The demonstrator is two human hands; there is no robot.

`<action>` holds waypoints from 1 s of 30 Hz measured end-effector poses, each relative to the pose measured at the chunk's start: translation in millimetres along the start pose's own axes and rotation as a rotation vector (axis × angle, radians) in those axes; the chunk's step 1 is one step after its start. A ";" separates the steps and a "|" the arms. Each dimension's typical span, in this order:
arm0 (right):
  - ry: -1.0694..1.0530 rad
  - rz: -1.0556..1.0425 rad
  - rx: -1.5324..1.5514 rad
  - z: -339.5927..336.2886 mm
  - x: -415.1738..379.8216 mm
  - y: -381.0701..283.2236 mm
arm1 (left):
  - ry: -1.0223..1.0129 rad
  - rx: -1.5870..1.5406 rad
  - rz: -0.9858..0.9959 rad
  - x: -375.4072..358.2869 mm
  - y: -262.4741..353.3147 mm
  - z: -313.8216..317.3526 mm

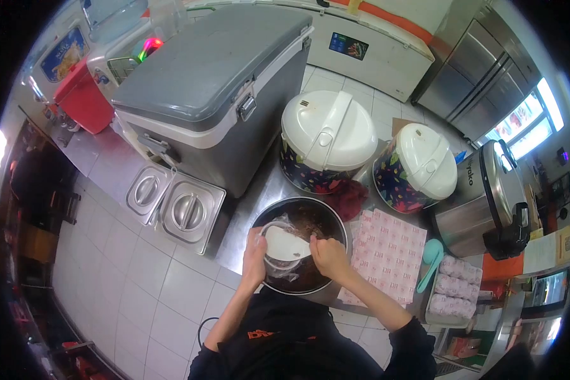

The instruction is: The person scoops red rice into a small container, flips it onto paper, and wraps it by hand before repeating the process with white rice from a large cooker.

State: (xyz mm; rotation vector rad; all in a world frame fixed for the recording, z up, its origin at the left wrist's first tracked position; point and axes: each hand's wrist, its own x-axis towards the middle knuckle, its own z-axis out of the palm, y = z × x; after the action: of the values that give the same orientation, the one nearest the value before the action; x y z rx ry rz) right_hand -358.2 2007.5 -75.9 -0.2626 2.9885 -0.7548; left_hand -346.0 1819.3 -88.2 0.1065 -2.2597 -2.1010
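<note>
My left hand (pixel 254 258) is closed on the side of a crumpled clear plastic bag (pixel 284 273), above a wide dark-lined metal pot (pixel 343 229). A smooth white scoop-like piece (pixel 287 243) lies across the bag's opening, with a small dark spot near its right end. At that end my right hand (pixel 329 257) makes a fist, apparently round its narrow part; the fingers hide the grip. Brown, shredded-looking food (pixel 307 218) shows in the pot behind my hands.
Two patterned rice containers with white lids (pixel 328 133) (pixel 424 161) stand behind the pot, near a steel cooker (pixel 465 202). Printed paper sheets (pixel 389 253), a turquoise scoop (pixel 432 253) and wrapped packets (pixel 455 285) lie right. A grey cooler (pixel 212 69) and lidded steel pans (pixel 190 212) stand left.
</note>
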 end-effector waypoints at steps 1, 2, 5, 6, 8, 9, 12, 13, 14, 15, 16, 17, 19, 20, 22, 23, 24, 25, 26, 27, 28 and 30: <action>0.022 -0.008 -0.020 -0.5 -0.3 1.2 | -0.003 -0.009 0.002 -4.9 2.9 -3.1; 0.045 -0.019 -0.039 -1.0 0.7 2.2 | 0.002 -0.005 0.003 -6.6 -0.4 -6.7; 0.158 -0.035 -0.041 -7.2 10.2 33.4 | 0.086 -0.110 0.028 -14.0 -0.6 -27.2; 0.155 -0.040 -0.038 -10.3 14.6 33.6 | 0.071 -0.187 -0.053 -17.3 -4.9 -38.2; 0.029 -0.120 -0.290 -13.0 20.9 28.0 | 0.096 -0.274 -0.077 -21.8 -3.7 -45.9; -0.138 -0.117 -0.345 -17.2 21.9 19.1 | 0.094 -0.273 -0.081 -23.2 5.4 -40.5; 0.091 -0.336 -0.416 -13.8 14.6 16.5 | 0.124 -0.437 -0.123 -30.3 32.1 -19.1; 0.090 -0.321 -0.418 -22.5 7.4 25.9 | 0.105 -0.529 -0.189 -34.8 36.0 -10.6; 0.176 -0.339 -0.292 -41.4 -1.4 30.4 | 0.083 -0.621 -0.257 -38.2 37.2 -0.5; 0.263 -0.356 -0.167 -55.3 -10.2 40.2 | 0.027 -0.702 -0.283 -40.5 36.8 11.8; 0.263 -0.338 -0.171 -63.6 -21.8 61.5 | 0.012 -0.702 -0.295 -43.5 38.2 27.0; 0.317 -0.294 -0.015 -72.9 -37.3 91.1 | -0.046 -0.743 -0.331 -46.8 42.1 45.6; 0.324 -0.099 0.157 -81.4 -75.3 151.7 | -0.157 -0.741 -0.414 -51.8 51.9 85.3; 0.274 0.053 0.174 -77.1 -100.1 180.4 | -0.171 -0.738 -0.420 -53.3 50.4 106.9; 0.170 0.241 0.111 -63.3 -146.9 222.6 | -0.357 -0.536 -0.358 -53.3 38.6 152.9; 0.101 0.239 0.086 -48.9 -169.1 242.0 | -0.425 -0.286 -0.221 -49.4 32.9 176.3; 0.033 0.239 0.063 -36.1 -190.3 258.1 | -0.488 -0.039 -0.079 -47.5 30.9 200.7; 0.043 0.258 0.062 -24.9 -208.6 265.6 | -0.471 0.217 0.002 -53.0 38.5 229.3; 0.089 0.154 0.062 -12.9 -223.1 267.1 | -0.449 0.471 0.089 -61.2 45.7 257.3; 0.135 0.051 0.059 -7.9 -230.7 265.7 | -0.471 0.470 0.096 -67.5 34.1 283.9; 0.146 0.071 0.057 -4.9 -235.5 267.1 | -0.530 0.634 0.338 -71.8 8.0 311.0; 0.111 0.117 0.077 -4.8 -239.7 266.6 | -0.591 0.783 0.597 -80.8 -36.1 342.5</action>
State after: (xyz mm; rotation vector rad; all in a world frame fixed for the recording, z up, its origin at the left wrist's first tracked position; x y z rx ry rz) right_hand -163.2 2282.9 -197.2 -0.0428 3.0354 -0.8965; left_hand -294.6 2164.0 -148.6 -1.1262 -2.7803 -0.9510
